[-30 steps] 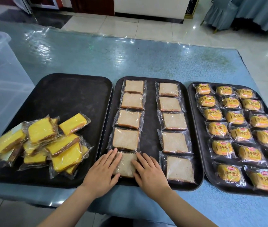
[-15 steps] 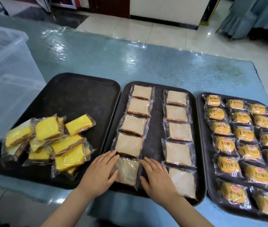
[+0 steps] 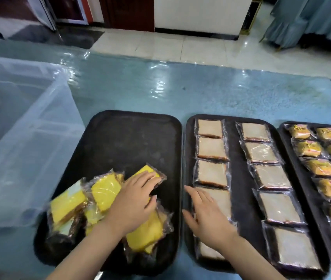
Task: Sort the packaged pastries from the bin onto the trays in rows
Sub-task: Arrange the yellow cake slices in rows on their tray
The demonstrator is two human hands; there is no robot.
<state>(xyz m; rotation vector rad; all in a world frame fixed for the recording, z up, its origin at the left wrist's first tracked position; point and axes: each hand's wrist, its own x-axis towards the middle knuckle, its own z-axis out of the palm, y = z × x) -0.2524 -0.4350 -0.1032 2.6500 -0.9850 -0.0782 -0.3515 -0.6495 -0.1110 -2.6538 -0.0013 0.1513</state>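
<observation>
My left hand (image 3: 134, 201) lies over the heap of yellow cake packets (image 3: 108, 201) at the near end of the left tray (image 3: 132, 138), its fingers (image 3: 150, 179) spread and resting on the topmost packet (image 3: 150, 171). Whether they have actually curled round that packet I cannot tell. It lies slantwise, long axis running from near-left to far-right, its far end aimed toward the middle tray (image 3: 239, 188). My right hand (image 3: 207, 217) is flat and relaxed at the near-left edge of the middle tray, over the left column of brown slice packets (image 3: 211, 172), holding nothing.

To do this step well, I judge I should pinch the top packet by its sides, lift it clear of the slippery heap, turn it square to the tray's edges and set it at the far end, starting a straight row. The right tray (image 3: 287, 134) of small bun packets (image 3: 320, 168) already looks filled. The clear bin (image 3: 25, 158) stands on the worktop (image 3: 180, 91), to the left.
</observation>
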